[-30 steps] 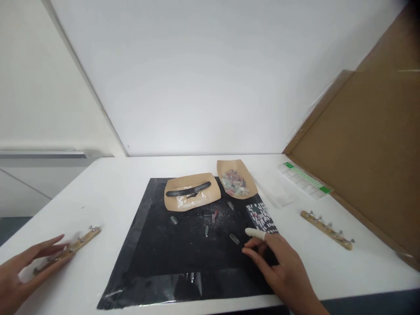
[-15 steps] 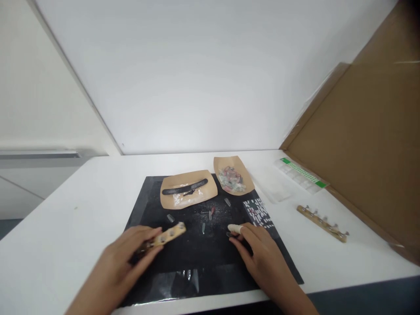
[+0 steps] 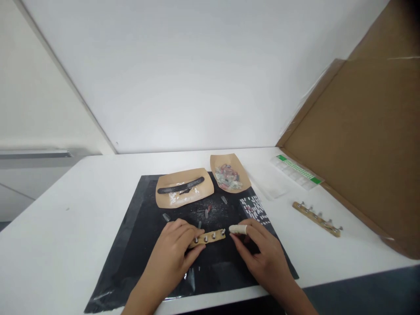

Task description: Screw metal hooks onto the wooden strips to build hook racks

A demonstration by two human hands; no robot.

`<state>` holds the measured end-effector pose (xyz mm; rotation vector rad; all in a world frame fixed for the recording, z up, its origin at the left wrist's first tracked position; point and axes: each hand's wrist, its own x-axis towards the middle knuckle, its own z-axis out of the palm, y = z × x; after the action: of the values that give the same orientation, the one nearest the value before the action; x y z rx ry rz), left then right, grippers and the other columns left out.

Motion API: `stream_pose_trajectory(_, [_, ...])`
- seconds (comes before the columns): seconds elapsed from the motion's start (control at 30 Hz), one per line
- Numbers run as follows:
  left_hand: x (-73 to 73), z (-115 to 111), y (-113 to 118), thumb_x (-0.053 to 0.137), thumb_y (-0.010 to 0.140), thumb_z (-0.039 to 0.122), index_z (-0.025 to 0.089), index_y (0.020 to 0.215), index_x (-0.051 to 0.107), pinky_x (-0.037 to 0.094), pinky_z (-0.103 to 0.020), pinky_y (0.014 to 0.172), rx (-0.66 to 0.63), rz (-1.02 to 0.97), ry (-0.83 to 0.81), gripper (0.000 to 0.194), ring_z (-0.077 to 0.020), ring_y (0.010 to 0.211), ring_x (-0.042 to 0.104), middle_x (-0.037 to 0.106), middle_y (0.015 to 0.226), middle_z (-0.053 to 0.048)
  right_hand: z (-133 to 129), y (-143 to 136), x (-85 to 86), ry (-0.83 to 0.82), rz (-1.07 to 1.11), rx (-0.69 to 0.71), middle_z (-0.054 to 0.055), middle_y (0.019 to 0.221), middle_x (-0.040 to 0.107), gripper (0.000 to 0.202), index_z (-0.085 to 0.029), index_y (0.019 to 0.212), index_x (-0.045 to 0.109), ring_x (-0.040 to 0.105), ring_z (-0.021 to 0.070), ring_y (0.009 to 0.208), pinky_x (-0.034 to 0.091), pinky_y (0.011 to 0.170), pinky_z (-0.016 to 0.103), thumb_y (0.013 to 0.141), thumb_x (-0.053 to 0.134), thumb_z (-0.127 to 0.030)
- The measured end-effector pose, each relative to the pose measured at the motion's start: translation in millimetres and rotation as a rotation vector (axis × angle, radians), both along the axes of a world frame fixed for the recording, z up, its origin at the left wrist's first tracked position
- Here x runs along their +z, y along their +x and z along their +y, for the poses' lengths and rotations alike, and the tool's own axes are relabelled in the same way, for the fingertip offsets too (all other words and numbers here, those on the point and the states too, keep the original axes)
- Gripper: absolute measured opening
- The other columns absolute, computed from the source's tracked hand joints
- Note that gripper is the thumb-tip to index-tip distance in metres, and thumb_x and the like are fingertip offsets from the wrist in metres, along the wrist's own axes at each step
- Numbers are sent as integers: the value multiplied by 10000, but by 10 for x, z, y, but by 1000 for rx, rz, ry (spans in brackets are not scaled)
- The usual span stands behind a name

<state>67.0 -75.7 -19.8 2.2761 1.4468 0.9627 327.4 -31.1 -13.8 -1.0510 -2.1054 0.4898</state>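
My left hand is closed on the left end of a wooden nail display strip, with several small metal pegs standing along its top. Just to the right of the strip, my right hand pinches thumb and index finger together, the index finger wearing a white finger cot. A small nail tip seen in that pinch a moment ago is now mostly hidden behind the fingers. Loose nail tips lie on the black mat, among them a clear one and a reddish one.
Behind the hands, a paper tray holds a black nail file and white bits. Another paper tray holds many nail tips. At right are a sheet of white stickers, a second pegged strip, a clear case and cardboard.
My left hand has carried the strip right, close to my right hand, and the strip's pegs now point up. The right hand has stayed nearly in place; the view has shifted slightly.
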Motion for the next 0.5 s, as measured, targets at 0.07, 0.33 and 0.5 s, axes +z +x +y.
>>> stream_pose_trajectory(0.07, [-24,-3,4,718,990,240,208,1196,697,550,-435,857,11,-3,-1,210,-271,954,647,758,1023,-78,-5,5,6,-1,18,-7,71,997,674,106,-236,1081,678,658,196,802,566,717,318,1027,597,-197])
stream_pose_trajectory(0.33, [-69,-9,9,728,992,236,217,1169,698,524,-398,857,-12,-44,28,180,-247,987,614,761,1085,-57,16,11,22,24,79,2,55,1142,730,168,-252,1117,699,673,157,788,563,691,284,1014,602,-161])
stream_pose_trajectory(0.5, [-60,-13,16,708,1005,232,213,1159,701,527,-397,858,-19,-44,23,156,-249,984,617,761,1075,-63,-29,44,-8,36,49,-41,48,1154,755,210,-270,1197,701,712,180,863,583,741,297,1014,614,-214])
